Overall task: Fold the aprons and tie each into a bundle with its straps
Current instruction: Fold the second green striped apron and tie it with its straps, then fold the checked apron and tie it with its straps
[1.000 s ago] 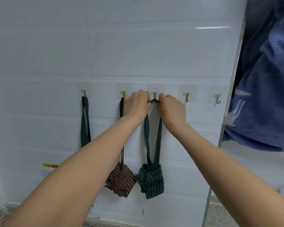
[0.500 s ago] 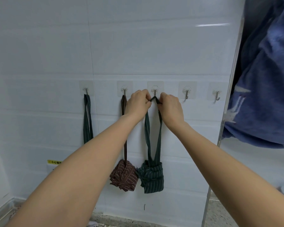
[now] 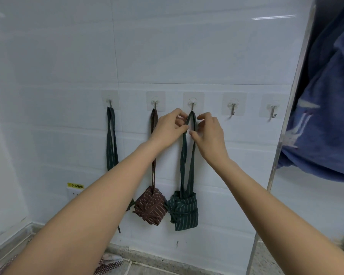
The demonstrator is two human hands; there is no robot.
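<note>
My left hand [image 3: 170, 127] and my right hand [image 3: 209, 133] were both raised to the white tiled wall [image 3: 187, 46], one on each side of the green strap [image 3: 188, 155] that was looped over the middle hook [image 3: 192, 105]. The left grip pinched the left run of that strap just under the hook, thumb and forefinger closed on it. The right grip had its thumb against the right run of the loop, with the fingers loosely curled above it; I could not tell whether it truly held the strap or only touched it.

The green striped bundle [image 3: 184, 212] hung at the bottom of that strap, flat against the wall, its ties knotted across the front. Just to its left and touching it hung the brown striped bundle [image 3: 150, 207], suspended by its own brown strap [image 3: 153, 147] from the second hook [image 3: 155, 104]. Farther left another green strap [image 3: 111, 141] dropped from the first hook [image 3: 109, 102]; what it carried was hidden behind my left forearm.

Two more hooks, the fourth hook [image 3: 233, 109] and the fifth hook [image 3: 273, 111], stood to the right. A yellow label [image 3: 75, 185] was stuck low on the wall. Blue cloth [image 3: 324, 106] hung on the far right behind a metal pole [image 3: 276, 155], and a patterned scrap of fabric [image 3: 107, 264] lay on the floor.
</note>
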